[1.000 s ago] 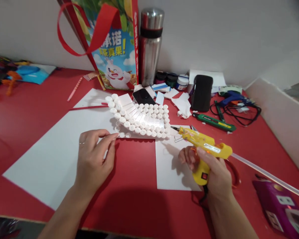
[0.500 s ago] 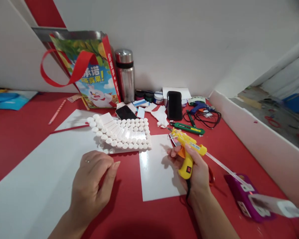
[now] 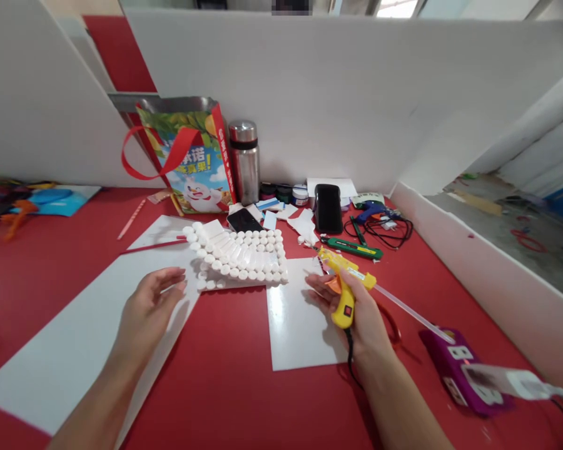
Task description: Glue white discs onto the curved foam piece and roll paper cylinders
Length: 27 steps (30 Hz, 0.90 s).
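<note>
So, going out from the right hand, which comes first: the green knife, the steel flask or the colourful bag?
From the right hand:
1. Green knife, just beyond it on the table.
2. Steel flask, at the back wall, to the left.
3. Colourful bag, left of the flask.

Only one thing reads here: the gift bag at the tabletop's back edge shows big Chinese characters, 承诺 above 真果 with an exclamation mark. Nothing else is legible.
</note>
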{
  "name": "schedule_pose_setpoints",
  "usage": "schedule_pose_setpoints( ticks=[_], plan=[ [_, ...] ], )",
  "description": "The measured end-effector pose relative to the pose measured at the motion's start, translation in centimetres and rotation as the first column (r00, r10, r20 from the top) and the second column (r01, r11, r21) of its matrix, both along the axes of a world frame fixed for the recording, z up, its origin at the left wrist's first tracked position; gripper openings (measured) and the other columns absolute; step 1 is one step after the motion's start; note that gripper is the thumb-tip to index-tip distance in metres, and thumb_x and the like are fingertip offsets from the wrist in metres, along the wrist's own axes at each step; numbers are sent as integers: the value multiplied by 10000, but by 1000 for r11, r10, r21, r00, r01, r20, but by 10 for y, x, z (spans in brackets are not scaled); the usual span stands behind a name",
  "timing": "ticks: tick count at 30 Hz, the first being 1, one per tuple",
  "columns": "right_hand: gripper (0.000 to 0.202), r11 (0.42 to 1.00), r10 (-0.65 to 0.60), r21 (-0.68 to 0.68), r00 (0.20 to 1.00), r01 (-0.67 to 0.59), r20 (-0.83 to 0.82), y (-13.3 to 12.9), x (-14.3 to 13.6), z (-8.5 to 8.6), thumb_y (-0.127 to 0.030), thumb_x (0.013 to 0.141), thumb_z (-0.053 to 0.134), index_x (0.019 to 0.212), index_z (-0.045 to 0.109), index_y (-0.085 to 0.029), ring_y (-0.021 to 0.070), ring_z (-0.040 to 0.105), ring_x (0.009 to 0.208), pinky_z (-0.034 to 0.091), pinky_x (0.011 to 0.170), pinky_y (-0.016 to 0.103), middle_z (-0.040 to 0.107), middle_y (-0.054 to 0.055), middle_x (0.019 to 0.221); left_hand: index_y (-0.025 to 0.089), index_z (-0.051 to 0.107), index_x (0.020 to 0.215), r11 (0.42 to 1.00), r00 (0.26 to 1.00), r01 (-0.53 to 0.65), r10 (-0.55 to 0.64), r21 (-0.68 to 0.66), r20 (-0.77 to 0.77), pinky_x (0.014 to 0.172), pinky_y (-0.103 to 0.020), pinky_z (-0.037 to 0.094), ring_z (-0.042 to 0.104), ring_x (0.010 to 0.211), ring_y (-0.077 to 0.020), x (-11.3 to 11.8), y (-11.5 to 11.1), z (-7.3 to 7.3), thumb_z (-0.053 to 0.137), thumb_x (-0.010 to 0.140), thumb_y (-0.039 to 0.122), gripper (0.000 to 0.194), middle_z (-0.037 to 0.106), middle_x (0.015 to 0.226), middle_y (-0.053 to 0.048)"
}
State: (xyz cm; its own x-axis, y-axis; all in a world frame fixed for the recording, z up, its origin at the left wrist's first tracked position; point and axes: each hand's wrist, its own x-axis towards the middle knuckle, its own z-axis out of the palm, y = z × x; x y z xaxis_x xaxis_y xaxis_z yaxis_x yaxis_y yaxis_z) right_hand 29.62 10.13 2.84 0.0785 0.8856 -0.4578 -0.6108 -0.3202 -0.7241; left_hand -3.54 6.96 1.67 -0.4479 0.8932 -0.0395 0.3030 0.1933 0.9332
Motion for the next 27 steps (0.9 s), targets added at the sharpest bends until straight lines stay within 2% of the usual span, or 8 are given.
schedule_pose_setpoints(
  ticks=[2, 4, 9, 12, 16, 20, 24, 27],
  plan=[
    [217, 1000, -2, -19, 999, 2, -42, 1, -3, 0, -382, 842, 718, 853, 736, -166, 273, 757, 1001, 643, 873, 378, 793, 121, 998, 206, 657, 1143, 999, 967, -37, 38, -9, 251, 1031, -355, 514, 672, 1162, -245, -11, 16, -1, 761, 803, 326, 375, 696, 1267, -91],
    [200, 1000, -9, -25, 999, 8, -47, 3, -7, -1, -367, 869, 692, 869, 736, -172, 277, 755, 1022, 640, 893, 395, 794, 121, 1028, 163, 662, 1103, 996, 929, -76, 89, -49, 358, 1012, -337, 536, 700, 1101, -220, -14, 33, 4, 744, 791, 193, 324, 712, 1212, -109],
    [247, 997, 69, -40, 996, -72, -64, 16, -16, -2, -379, 920, 649, 837, 705, -153, 278, 762, 1048, 618, 957, 389, 794, 160, 1046, 91, 684, 1025, 990, 835, 5, 75, -143, 545, 765, -278, 625, 761, 823, -191, -6, 59, 19, 654, 762, -16, 286, 774, 947, -120],
    [238, 994, 85, -67, 993, -90, -84, 22, -20, 2, -364, 940, 618, 868, 689, -149, 287, 775, 1012, 624, 939, 410, 799, 173, 987, 74, 707, 932, 983, 805, 18, 92, -180, 586, 632, -227, 612, 760, 739, -180, -6, 65, 19, 604, 748, -74, 258, 778, 866, -123],
    [264, 990, 102, -82, 989, -111, -109, 25, -22, 8, -376, 970, 564, 974, 689, -143, 288, 783, 986, 622, 937, 425, 797, 196, 1028, 69, 742, 876, 982, 802, 46, 73, -184, 592, 554, -183, 576, 728, 650, -153, -9, 66, 12, 635, 732, -87, 238, 774, 810, -118],
    [269, 987, 129, -76, 982, -141, -138, 24, -20, 9, -371, 973, 556, 901, 677, -142, 301, 779, 1003, 600, 979, 446, 778, 223, 1102, 80, 758, 883, 976, 795, 96, 42, -194, 605, 574, -216, 602, 721, 635, -165, -16, 60, 8, 710, 730, -48, 206, 782, 825, -118],
    [227, 981, 175, -55, 969, -187, -175, 25, -19, 5, -363, 942, 603, 909, 688, -156, 308, 784, 966, 590, 981, 480, 780, 198, 1095, 119, 748, 919, 966, 761, 141, 35, -219, 648, 566, -229, 615, 731, 630, -174, -29, 46, 11, 735, 739, -35, 238, 777, 801, -94],
    [205, 971, 211, -61, 950, -230, -228, 27, -20, 2, -374, 906, 650, 902, 692, -174, 284, 791, 917, 603, 947, 454, 784, 166, 1078, 138, 737, 999, 958, 734, 165, 39, -234, 678, 605, -249, 637, 749, 668, -186, -37, 32, 16, 767, 726, -21, 317, 783, 852, -100]
  ],
)
